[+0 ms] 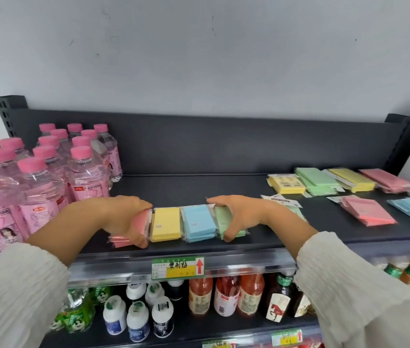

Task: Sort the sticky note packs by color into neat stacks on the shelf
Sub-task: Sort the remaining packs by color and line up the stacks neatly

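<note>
Head camera gives me both hands on a row of four sticky note stacks at the front of the top shelf (199, 187). My left hand (123, 217) grips the pink stack (140, 219), thumb at its near end and fingers curled over the far end. My right hand (239, 212) holds the green stack (221, 219) the same way. Between them lie the yellow stack (165, 223) and the blue stack (197, 222), all four side by side. Loose mixed packs (367, 212) lie well apart to the right; peach soda bottles (83, 172) stand at left.
</note>
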Available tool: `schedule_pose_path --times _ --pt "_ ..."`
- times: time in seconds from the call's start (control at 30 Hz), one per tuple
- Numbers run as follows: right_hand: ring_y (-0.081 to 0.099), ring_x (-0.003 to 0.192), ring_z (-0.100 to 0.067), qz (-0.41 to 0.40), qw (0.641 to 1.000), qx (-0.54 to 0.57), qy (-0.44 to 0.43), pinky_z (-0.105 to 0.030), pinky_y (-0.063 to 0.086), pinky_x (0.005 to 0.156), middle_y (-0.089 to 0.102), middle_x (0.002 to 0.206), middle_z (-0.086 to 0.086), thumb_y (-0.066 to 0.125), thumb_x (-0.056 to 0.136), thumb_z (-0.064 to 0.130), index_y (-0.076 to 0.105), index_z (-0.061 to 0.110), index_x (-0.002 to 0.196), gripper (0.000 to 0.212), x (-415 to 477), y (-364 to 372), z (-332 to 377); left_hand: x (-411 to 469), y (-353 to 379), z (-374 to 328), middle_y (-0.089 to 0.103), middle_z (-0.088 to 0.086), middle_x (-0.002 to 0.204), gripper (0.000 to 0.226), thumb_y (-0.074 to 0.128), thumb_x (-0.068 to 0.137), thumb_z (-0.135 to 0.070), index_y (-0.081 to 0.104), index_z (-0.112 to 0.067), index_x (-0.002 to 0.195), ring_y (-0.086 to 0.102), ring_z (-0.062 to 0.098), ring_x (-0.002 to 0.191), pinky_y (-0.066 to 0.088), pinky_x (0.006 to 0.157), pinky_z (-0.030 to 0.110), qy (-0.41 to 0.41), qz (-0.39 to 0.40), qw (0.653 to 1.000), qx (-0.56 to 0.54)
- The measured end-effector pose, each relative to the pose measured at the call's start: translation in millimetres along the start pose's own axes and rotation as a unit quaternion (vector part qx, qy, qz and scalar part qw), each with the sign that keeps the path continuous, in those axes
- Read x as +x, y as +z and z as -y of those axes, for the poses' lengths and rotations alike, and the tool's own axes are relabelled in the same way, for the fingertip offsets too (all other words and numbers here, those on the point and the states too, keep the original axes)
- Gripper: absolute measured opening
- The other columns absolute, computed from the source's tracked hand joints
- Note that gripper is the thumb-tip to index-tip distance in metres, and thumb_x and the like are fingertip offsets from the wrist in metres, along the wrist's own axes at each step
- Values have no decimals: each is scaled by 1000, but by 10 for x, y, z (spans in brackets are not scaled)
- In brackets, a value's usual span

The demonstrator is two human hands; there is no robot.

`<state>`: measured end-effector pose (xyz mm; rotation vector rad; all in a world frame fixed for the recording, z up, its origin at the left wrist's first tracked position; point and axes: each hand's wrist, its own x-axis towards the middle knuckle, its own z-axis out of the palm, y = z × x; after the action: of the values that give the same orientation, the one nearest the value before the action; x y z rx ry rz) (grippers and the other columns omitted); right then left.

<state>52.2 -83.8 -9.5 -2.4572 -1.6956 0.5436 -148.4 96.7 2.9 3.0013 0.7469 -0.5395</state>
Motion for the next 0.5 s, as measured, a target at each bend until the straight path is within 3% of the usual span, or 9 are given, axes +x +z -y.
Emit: schedule_pose_path --times 0.1,0.27,0.4,0.5 --pt "26 139 -17 -19 1000 23 -3 -31 27 109 24 153 3 82 67 16 17 24 150 105 -117 -37 -3 -98 -136 -102 19 -5 156 109 73 69 -59 10 -25 151 29 19 140 30 112 32 4 -18 1000 -14" --pt "27 138 -11 -137 980 143 12 -23 26 105 30 151 7 77 72 10 23 28 148 95 -390 -106 -200 -171 -374 -559 21 -11 155 87 61 81 -57 15 -29 150 27 12 140 26 112 28 95 -131 985 -58" --pt "38 134 -16 -289 909 285 92 -30 37 104 40 146 2 71 81 10 33 25 144 75 -623 -139 -559 -34 -319 -1137 22 -10 155 73 48 90 -54 16 -29 150 26 10 140 24 113 29 168 -170 954 -182" --pt "48 119 -16 -342 855 347 179 -27 41 87 43 143 -4 64 85 9 34 17 144 66 -792 -102 -806 127 -199 -1596 5 -7 159 68 42 97 -44 10 -20 152 10 11 145 12 114 25 189 -189 931 -248"
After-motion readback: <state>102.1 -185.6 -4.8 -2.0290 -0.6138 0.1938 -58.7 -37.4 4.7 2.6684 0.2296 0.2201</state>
